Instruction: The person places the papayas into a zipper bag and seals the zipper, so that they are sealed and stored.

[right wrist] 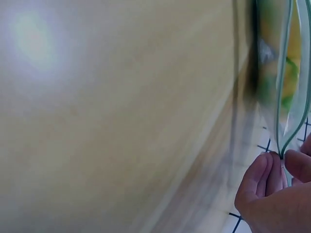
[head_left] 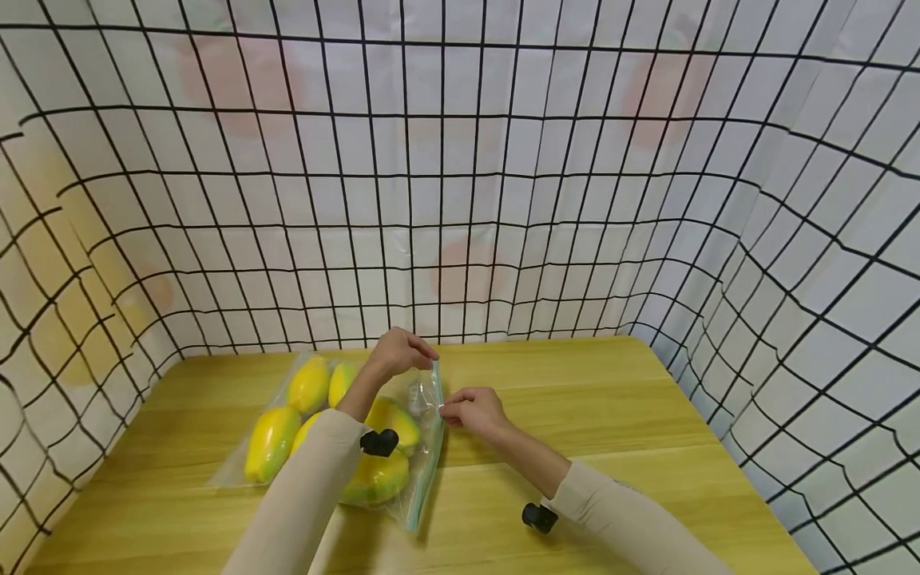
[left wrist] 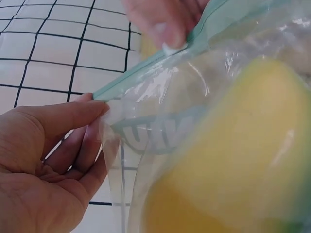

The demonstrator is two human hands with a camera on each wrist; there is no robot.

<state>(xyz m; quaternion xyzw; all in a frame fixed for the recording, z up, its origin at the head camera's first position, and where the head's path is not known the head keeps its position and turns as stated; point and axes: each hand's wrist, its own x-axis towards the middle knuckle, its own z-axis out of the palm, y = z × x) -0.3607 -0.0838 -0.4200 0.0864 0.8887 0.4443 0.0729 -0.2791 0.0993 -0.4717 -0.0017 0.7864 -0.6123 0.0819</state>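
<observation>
A clear zip bag (head_left: 420, 391) lies on its side, with several yellow, green-tinged, mango-like fruits (head_left: 271, 443) inside. Its pale green zip strip (head_left: 424, 487) faces right. At the far end of that strip, my left hand (head_left: 402, 351) pinches the bag's corner between thumb and fingers; the left wrist view shows the grip close up. Partway along the strip, my right hand (head_left: 476, 409) pinches the zip, where a small white slider (left wrist: 173, 50) shows under its fingertip. In the right wrist view the two zip edges (right wrist: 283, 73) stand apart on one side of my right hand and meet at its fingertips.
The bag rests on a wood-grain table (head_left: 611, 415). Black wire grid (head_left: 460, 200) walls rise along its back and sides, with pale sheeting behind them. Each wrist carries a small black camera mount (head_left: 539, 517).
</observation>
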